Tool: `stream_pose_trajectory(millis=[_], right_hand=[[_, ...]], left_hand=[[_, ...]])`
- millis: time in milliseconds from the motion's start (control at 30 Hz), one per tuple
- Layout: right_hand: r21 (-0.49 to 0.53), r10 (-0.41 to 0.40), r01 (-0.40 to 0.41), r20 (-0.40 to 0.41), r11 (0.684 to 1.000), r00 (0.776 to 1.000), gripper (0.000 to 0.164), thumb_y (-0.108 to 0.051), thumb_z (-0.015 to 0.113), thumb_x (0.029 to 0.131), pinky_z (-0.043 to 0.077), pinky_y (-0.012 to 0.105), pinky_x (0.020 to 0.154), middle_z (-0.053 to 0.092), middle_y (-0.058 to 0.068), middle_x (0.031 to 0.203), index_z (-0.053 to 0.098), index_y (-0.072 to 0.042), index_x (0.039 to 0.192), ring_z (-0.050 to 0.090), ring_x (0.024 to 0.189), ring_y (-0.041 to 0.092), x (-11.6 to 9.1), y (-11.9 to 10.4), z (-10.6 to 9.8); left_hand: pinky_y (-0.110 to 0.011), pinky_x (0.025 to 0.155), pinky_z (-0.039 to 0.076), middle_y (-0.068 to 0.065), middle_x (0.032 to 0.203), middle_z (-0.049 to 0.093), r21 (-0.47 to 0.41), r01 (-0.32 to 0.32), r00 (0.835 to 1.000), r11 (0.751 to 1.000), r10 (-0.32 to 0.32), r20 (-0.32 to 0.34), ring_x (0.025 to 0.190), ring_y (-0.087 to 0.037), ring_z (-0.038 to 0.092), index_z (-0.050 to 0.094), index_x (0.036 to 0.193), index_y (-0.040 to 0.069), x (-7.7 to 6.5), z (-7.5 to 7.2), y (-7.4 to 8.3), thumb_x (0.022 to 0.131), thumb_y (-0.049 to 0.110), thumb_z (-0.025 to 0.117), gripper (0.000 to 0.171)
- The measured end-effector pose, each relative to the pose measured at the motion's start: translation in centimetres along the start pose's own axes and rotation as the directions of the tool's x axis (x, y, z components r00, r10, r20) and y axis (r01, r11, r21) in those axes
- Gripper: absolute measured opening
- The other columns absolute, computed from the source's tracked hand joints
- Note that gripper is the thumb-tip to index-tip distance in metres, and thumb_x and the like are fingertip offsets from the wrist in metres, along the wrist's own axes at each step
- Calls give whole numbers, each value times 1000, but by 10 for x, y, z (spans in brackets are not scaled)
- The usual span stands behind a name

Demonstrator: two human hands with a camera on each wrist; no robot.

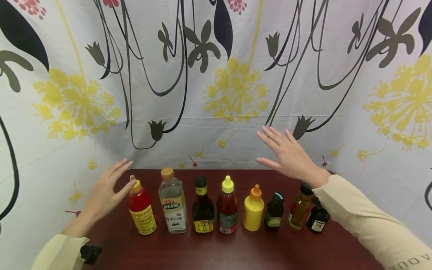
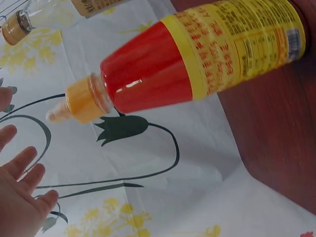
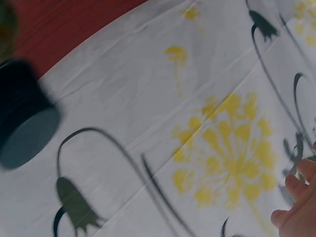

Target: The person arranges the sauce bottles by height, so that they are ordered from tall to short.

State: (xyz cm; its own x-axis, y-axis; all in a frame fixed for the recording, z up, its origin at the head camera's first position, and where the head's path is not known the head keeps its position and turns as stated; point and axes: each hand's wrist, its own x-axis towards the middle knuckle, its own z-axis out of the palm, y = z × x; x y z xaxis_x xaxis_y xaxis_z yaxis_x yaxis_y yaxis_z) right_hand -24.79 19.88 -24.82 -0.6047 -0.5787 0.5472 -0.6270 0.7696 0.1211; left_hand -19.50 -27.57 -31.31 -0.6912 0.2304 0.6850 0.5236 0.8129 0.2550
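My left hand (image 1: 107,189), fingers extended, hovers beside a red squeeze bottle (image 1: 143,215) with a yellow label and orange cap. In the head view its thumb overlaps the bottle's nozzle; in the left wrist view, the fingers (image 2: 30,165) show apart from that nozzle (image 2: 58,111). My right hand (image 1: 290,155) is raised at the right, fingers straight and holding nothing. Below its wrist stand an oil bottle (image 1: 297,212) with a black cap and a small dark bottle (image 1: 318,219), partly covered by the sleeve. A dark cap (image 3: 29,123) looms in the right wrist view.
Across the dark red table (image 1: 216,253) stand a clear vinegar bottle (image 1: 173,210), a dark sauce bottle (image 1: 203,206), a ketchup bottle (image 1: 227,206), a yellow squeeze bottle (image 1: 253,213) and a small green-capped bottle (image 1: 275,212). Behind hangs a flowered cloth (image 1: 216,150).
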Motion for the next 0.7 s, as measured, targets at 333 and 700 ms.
stream_pose_trajectory(millis=[333, 700], right_hand=[[141, -141, 143, -29, 980, 990, 66, -41, 57, 84, 27, 45, 99, 27, 10, 142, 33, -10, 137, 31, 125, 27, 38, -41, 8], [286, -194, 204, -62, 936, 979, 53, -28, 61, 84, 48, 27, 60, 45, 7, 131, 44, -9, 131, 58, 94, 18, 72, -89, 26]], left_hand=[[-63, 86, 29, -24, 129, 39, -102, 143, 987, 984, -134, 90, 117, -42, 34, 43, 129, 3, 2, 3, 4, 82, 18, 63, 54], [-57, 88, 33, -25, 125, 42, -255, 316, 943, 914, -274, 189, 113, -40, 39, 37, 132, 2, 0, 7, 0, 87, 23, 57, 54]])
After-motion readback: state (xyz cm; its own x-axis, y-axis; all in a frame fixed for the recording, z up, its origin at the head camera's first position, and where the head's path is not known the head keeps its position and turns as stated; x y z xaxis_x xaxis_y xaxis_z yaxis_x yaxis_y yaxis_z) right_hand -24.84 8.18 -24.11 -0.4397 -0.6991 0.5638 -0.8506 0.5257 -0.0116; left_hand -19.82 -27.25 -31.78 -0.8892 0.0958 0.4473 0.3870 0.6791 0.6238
